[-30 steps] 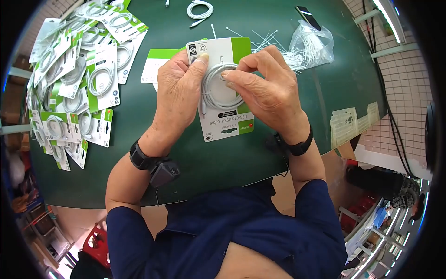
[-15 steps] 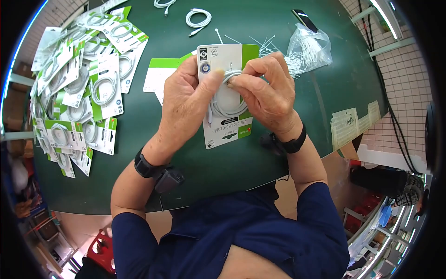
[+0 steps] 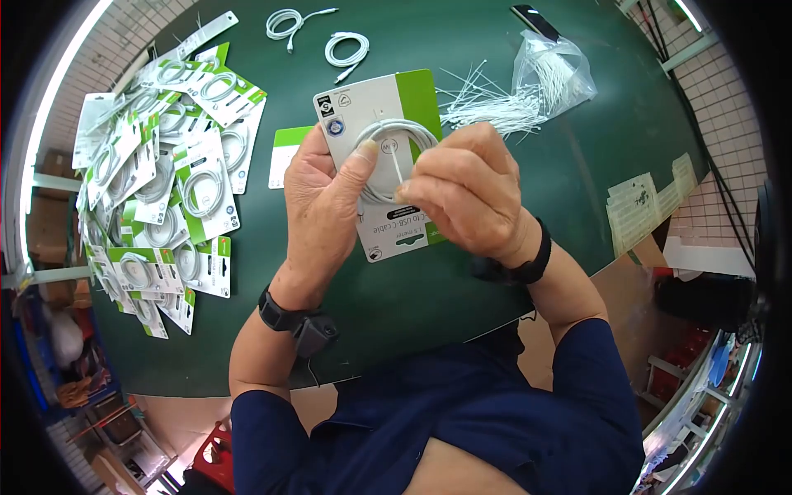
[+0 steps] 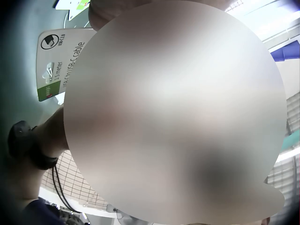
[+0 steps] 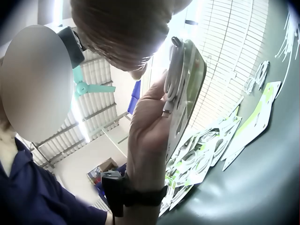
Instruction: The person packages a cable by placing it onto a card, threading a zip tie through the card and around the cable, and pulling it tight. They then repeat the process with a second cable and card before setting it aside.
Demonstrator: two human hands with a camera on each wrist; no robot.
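The left hand (image 3: 324, 188) grips a white and green card (image 3: 363, 92) by its side, thumb over a coiled white cable (image 3: 367, 195) lying on the card's face. Between thumb and index finger, the right hand (image 3: 472, 191) pinches a thin white tie (image 3: 397, 162) that stands out across the middle of the coil. In the right wrist view the card (image 5: 194, 77) is seen nearly edge-on, the left hand (image 5: 149, 123) behind it and a metal cable plug at its top. The left wrist view shows the card's printed end (image 4: 58, 61); most of that view is blurred.
Many carded cables (image 3: 153, 194) are heaped on the left of the green table (image 3: 445, 289). Two loose coiled cables (image 3: 346, 51) lie at the back. White ties (image 3: 495, 111) spill from a clear bag (image 3: 577, 78) beside a phone (image 3: 535, 22). Another card (image 3: 282, 157) lies behind the left hand.
The right hand has moved down from the coil's upper part, drawing the white tie into view. The card has tilted and shifted slightly left in the left hand's grip.
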